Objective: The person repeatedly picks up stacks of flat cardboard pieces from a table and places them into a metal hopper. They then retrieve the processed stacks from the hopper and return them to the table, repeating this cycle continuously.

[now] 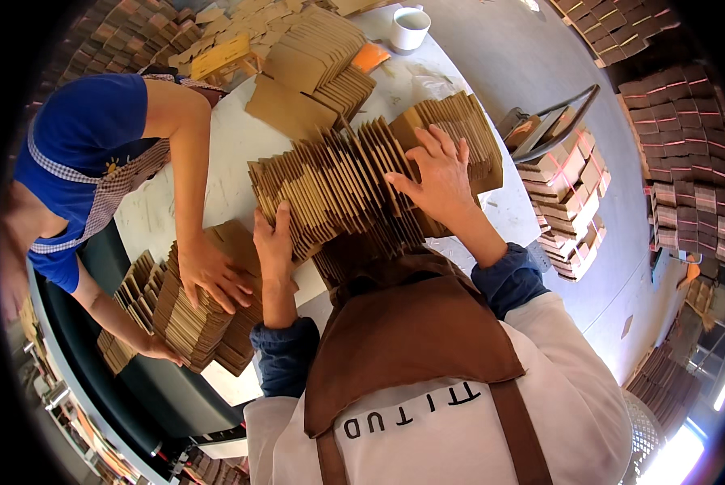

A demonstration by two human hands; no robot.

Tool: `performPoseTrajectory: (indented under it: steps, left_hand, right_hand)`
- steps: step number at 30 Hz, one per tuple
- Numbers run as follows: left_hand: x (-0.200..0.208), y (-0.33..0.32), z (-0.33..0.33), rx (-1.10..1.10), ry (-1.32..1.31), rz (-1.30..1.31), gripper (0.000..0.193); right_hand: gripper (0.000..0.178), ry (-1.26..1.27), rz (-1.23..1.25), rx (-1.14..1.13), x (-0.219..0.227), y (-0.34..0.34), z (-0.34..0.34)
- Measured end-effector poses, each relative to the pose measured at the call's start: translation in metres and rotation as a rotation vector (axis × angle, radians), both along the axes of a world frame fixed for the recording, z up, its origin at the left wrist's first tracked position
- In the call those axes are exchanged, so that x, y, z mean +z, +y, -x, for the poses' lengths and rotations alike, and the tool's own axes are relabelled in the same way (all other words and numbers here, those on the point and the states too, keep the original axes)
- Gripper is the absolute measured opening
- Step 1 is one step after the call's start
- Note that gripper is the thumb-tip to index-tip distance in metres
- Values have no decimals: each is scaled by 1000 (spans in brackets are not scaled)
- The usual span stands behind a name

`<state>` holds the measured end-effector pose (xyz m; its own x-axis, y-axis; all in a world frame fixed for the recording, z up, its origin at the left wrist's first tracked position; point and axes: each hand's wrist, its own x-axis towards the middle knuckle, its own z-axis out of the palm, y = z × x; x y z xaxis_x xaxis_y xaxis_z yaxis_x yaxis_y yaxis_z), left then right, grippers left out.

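A long row of folded brown cardboard pieces [322, 194] stands on edge in front of me, the pieces fanned apart toward its right end. Against the near left end of this row rests my left hand [274, 246], thumb and forefinger stretched out and apart; its other fingers are hidden. My right hand [441, 182] is spread open at the right end, its thumb reaching toward the fanned edges. Beside and behind that hand lies another stack of folded cardboard [471, 133]. The near edge of the row meets my brown apron [411, 339].
At left, a co-worker in a blue shirt [88, 113] has both hands on another cardboard stack [205, 323]. More stacked cardboard [314, 61] and a white mug [410, 30] stand on the white table [237, 137]. A loaded cart [568, 194] is right of the table; bundled cardboard [681, 121] is piled beyond.
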<state>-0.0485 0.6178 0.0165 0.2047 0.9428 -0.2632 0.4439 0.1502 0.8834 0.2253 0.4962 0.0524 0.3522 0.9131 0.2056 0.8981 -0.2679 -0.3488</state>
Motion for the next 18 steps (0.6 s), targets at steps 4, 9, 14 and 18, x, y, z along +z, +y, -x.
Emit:
performPoseTrajectory:
  steps: [4,9,14,18]
  left_hand:
    - [-5,1,1,8,-51,-57,57]
    - [0,-1,-1,9,-78,-33,50]
    - [-9,2,2,18,-82,-48,46]
    - [-7,1,3,17,-91,-77,46]
  right_hand:
    - [60,-1,54,-22,3,3,5]
    - [58,-3,73,-40,0,5,7]
    - [51,-21,96,-40,-1,6,5]
    - [46,-44,135,-55,4,8,6]
